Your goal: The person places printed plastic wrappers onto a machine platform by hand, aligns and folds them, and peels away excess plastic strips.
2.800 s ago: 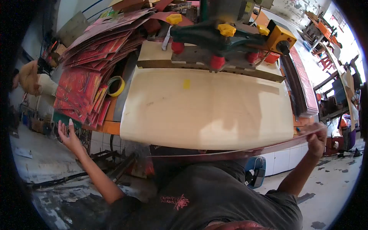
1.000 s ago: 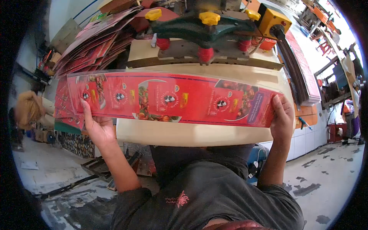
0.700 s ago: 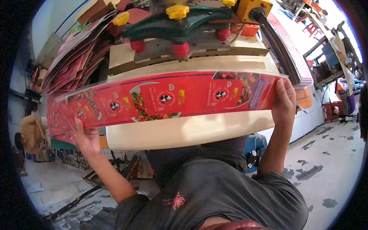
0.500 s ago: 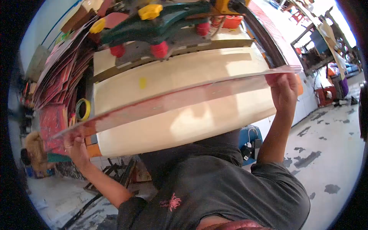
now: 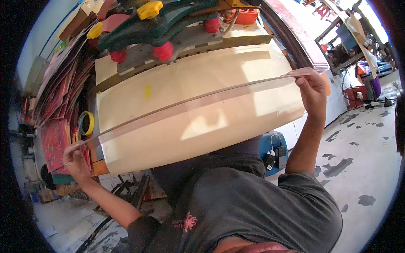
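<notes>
Clear, long plastic strip (image 5: 190, 102) is pinched at its ends by the left hand (image 5: 77, 163) and right hand (image 5: 313, 89), both partly closed, above a broad cream sheet (image 5: 135, 149).

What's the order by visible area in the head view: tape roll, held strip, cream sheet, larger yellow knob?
1. Cream sheet
2. Held strip
3. Tape roll and larger yellow knob: too alike to rank.

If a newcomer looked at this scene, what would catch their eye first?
Probably the long see-through strip held between the left hand and right hand, above the cream surface. Next, the green frame with yellow knobs, beyond it. Then the red printed sheets, far left.
</notes>
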